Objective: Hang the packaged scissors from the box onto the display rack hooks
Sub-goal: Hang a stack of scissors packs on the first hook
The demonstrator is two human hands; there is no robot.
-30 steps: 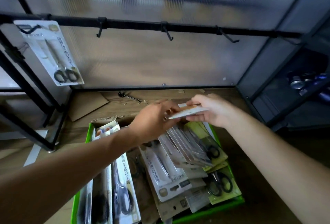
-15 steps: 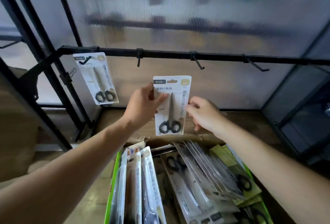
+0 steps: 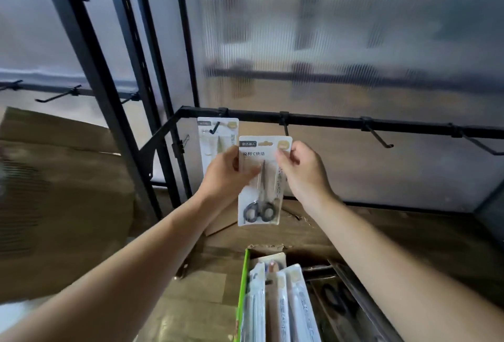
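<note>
Far left: a brown cardboard carton (image 3: 62, 199), blurred, beside the slanted black upright (image 3: 90, 90) of the display rack. Behind it, a lower rail with empty hooks (image 3: 58, 95) jutting forward.

Next along, a horizontal black rail (image 3: 327, 121) carrying several hooks. On the leftmost hook (image 3: 215, 126), already hanging — a white packaged pair of scissors (image 3: 211, 148), partly hidden behind the left hand.

Centre: left hand (image 3: 227, 175) pinching the left edge of a second scissors package (image 3: 263, 180), thumb laid across the card's front, fingers behind. Right hand (image 3: 302, 171) closed on the card's upper right edge, thumb and fingertips gripping near the top corner. Package held upright between both hands, black handles at the bottom, its hang slot just below and left of the second hook (image 3: 285, 127), not yet on it.

Further right, two more empty hooks (image 3: 377, 137) angled out from the rail, in front of a ribbed translucent panel (image 3: 354, 55).

Bottom centre-right: a green-edged box (image 3: 242, 295) on the wooden floor, holding more scissors packs (image 3: 283, 306) standing on edge — others lying flat to their right, dark and blurred.
</note>
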